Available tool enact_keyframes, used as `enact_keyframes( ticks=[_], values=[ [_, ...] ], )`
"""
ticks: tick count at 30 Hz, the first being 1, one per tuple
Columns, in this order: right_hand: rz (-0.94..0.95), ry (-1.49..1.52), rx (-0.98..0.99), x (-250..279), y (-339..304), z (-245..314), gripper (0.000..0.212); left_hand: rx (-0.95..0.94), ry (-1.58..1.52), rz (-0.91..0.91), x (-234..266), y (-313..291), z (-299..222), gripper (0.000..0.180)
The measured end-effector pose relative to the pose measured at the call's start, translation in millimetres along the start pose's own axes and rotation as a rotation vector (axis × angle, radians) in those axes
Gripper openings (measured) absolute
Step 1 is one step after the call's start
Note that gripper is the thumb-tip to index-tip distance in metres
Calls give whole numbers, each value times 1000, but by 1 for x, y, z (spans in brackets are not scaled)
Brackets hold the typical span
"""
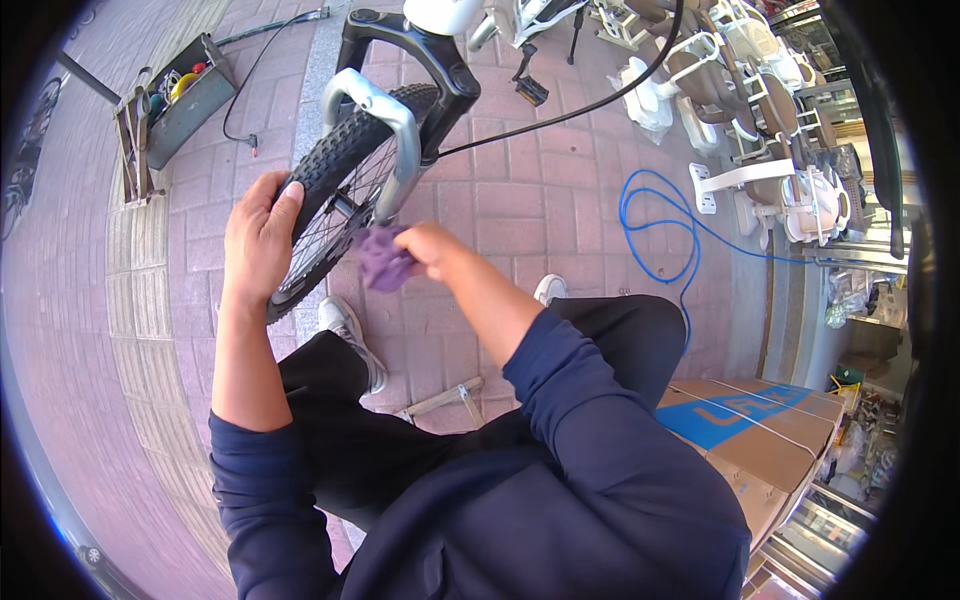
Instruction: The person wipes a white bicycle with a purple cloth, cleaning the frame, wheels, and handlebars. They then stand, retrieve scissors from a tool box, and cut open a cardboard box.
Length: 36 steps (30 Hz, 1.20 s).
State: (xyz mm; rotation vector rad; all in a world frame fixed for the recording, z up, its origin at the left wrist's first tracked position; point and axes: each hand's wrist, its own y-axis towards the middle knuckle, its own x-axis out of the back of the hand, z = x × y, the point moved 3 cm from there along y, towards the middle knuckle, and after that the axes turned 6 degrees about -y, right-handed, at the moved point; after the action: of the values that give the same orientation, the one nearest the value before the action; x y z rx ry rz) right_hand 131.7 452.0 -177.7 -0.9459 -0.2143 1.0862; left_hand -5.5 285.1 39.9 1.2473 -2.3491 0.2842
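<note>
A bicycle's front wheel stands in front of me, its knobbly black tyre (345, 152) set in a suspension fork (403, 150) with silver lower legs and a black crown. My left hand (262, 240) is closed round the tyre on its left side, thumb on the tread. In my right hand (430, 248) is a bunched purple rag (383, 262), slightly blurred. The rag is at the lower end of the fork's right leg, beside the wheel hub (347, 205). It hides part of the wheel's right side, so I cannot tell exactly what it touches.
A grey toolbox (190, 118) stands on the paving at the far left, with a black cable (236, 100) nearby. A blue hose (625, 215) loops across the ground to the right. White-framed child seats (770, 110) crowd the far right. A cardboard box (745, 430) sits near my right side.
</note>
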Motion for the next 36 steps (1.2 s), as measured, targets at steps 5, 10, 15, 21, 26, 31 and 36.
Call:
enact_keyframes(
  ticks=[5, 10, 15, 21, 26, 31, 36],
  values=[
    [-679, -339, 555, 98, 21, 75, 12, -7, 94, 3, -4, 3, -17, 33],
    [-384, -135, 593, 74, 96, 134, 29, -28, 146, -4, -6, 5, -17, 35],
    [-94, 109, 591, 47, 76, 160, 27, -31, 148, -15, -12, 3, -17, 39],
    [-183, 577, 494, 91, 28, 77, 21, -90, 116, 1, -11, 8, -18, 39],
    [71, 461, 295, -1, 42, -32, 17, -83, 42, 33, -8, 15, -19, 40],
    [234, 271, -2, -123, 9, -68, 15, 13, 38, 83, 2, 10, -9, 43],
    [-286, 101, 12, -114, 62, -101, 10, 33, -1, 150, -4, 12, -22, 43]
  ],
)
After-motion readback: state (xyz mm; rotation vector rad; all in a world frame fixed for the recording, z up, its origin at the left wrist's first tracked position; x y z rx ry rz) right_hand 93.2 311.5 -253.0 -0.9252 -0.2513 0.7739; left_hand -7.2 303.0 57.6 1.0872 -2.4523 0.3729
